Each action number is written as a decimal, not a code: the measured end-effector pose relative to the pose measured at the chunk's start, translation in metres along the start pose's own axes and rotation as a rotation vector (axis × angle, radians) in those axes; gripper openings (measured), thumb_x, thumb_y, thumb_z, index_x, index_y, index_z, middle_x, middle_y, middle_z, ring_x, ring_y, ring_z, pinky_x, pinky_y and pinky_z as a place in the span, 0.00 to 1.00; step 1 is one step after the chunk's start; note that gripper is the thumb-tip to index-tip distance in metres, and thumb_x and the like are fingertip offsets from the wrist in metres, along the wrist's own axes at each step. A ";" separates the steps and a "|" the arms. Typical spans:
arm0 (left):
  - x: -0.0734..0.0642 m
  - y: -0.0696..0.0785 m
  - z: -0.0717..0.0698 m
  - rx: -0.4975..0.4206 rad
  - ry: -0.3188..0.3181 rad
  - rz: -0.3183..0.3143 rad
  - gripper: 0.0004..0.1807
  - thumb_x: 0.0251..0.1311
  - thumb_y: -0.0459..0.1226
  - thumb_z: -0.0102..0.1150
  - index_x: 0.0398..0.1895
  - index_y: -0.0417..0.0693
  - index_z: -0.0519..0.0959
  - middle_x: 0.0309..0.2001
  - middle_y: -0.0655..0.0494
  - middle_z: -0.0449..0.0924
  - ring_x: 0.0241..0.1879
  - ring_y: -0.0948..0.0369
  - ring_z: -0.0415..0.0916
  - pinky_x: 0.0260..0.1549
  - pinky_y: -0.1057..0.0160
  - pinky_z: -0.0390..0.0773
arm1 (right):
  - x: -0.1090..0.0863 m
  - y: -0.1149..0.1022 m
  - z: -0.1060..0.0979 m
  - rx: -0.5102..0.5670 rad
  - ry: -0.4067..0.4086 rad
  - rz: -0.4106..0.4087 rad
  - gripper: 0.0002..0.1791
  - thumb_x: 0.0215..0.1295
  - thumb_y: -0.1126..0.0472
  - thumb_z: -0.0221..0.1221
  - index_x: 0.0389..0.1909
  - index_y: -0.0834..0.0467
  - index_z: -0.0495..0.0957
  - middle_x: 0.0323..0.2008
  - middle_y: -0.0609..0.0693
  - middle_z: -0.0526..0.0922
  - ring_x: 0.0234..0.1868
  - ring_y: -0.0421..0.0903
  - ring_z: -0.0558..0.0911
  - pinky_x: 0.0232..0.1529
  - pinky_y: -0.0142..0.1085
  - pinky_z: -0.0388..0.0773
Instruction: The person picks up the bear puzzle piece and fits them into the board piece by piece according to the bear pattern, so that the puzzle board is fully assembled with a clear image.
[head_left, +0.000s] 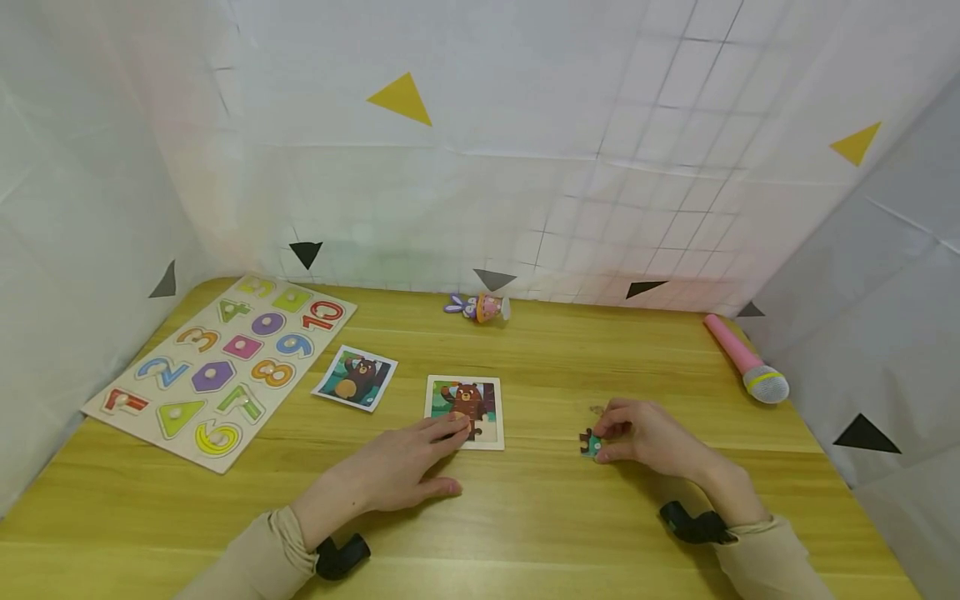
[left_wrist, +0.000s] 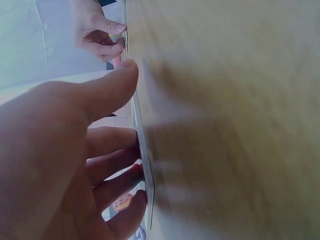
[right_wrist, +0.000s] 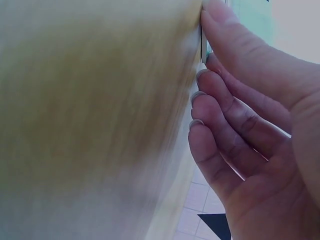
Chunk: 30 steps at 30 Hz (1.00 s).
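A small square bear puzzle in a pale wooden frame lies on the table, with a bare gap at its lower right. My left hand rests its extended fingers on the puzzle's lower left part, thumb spread on the near side. In the left wrist view the fingertips of the left hand press along the thin board. Off to the right, my right hand pinches a green and brown puzzle piece between thumb and fingers, close over the tabletop. Seen from the right wrist, the piece's thin edge shows beside the thumb.
A bear picture card lies left of the puzzle. Farther left is a wooden number board with knobbed shapes. A rabbit figurine lies at the back, a pink toy microphone at the right. White cloth walls enclose the table.
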<state>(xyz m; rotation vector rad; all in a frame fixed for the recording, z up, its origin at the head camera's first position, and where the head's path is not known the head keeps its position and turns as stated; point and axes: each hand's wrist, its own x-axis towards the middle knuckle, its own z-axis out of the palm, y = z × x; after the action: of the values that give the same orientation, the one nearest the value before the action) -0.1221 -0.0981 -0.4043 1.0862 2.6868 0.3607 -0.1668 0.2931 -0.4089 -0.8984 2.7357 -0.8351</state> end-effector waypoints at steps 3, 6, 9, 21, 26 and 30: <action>0.000 0.000 0.000 -0.003 0.000 0.000 0.38 0.71 0.58 0.50 0.77 0.49 0.60 0.79 0.55 0.54 0.77 0.53 0.54 0.69 0.49 0.67 | 0.000 -0.001 -0.001 -0.003 -0.001 -0.011 0.10 0.55 0.50 0.73 0.34 0.47 0.86 0.34 0.39 0.80 0.35 0.36 0.79 0.36 0.30 0.78; 0.000 0.000 0.001 -0.007 -0.002 -0.003 0.38 0.71 0.58 0.50 0.77 0.50 0.60 0.79 0.55 0.54 0.77 0.53 0.54 0.69 0.49 0.66 | 0.000 -0.001 -0.001 -0.011 -0.004 -0.021 0.09 0.56 0.50 0.72 0.35 0.47 0.86 0.35 0.39 0.81 0.36 0.36 0.79 0.37 0.31 0.78; 0.001 -0.001 0.001 -0.015 -0.001 -0.006 0.38 0.71 0.58 0.50 0.77 0.50 0.60 0.79 0.56 0.53 0.77 0.53 0.54 0.69 0.49 0.66 | 0.000 -0.002 -0.002 -0.009 -0.004 -0.035 0.09 0.56 0.50 0.72 0.35 0.48 0.86 0.35 0.40 0.81 0.36 0.36 0.80 0.37 0.32 0.79; 0.001 -0.001 0.001 0.006 0.028 0.017 0.40 0.69 0.58 0.52 0.77 0.47 0.62 0.78 0.53 0.57 0.76 0.52 0.56 0.70 0.49 0.65 | 0.016 -0.017 0.002 -0.037 -0.019 -0.043 0.08 0.59 0.50 0.71 0.36 0.45 0.84 0.37 0.37 0.80 0.37 0.36 0.80 0.39 0.33 0.80; 0.001 0.000 0.000 -0.004 0.027 0.017 0.39 0.70 0.58 0.53 0.77 0.47 0.61 0.78 0.52 0.57 0.76 0.51 0.56 0.68 0.48 0.67 | 0.030 -0.034 0.006 -0.031 -0.028 -0.067 0.08 0.60 0.51 0.71 0.38 0.46 0.84 0.38 0.38 0.81 0.38 0.39 0.81 0.41 0.36 0.81; 0.001 0.000 0.000 0.006 0.021 0.007 0.39 0.69 0.59 0.52 0.77 0.50 0.61 0.78 0.54 0.57 0.76 0.52 0.56 0.66 0.48 0.70 | 0.043 -0.047 0.010 -0.046 -0.044 -0.060 0.09 0.60 0.51 0.71 0.38 0.48 0.84 0.38 0.38 0.81 0.38 0.41 0.80 0.41 0.38 0.81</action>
<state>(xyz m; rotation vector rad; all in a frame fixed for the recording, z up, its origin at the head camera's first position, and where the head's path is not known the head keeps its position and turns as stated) -0.1229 -0.0971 -0.4049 1.1002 2.7045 0.3679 -0.1754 0.2323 -0.3899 -1.0003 2.7131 -0.7566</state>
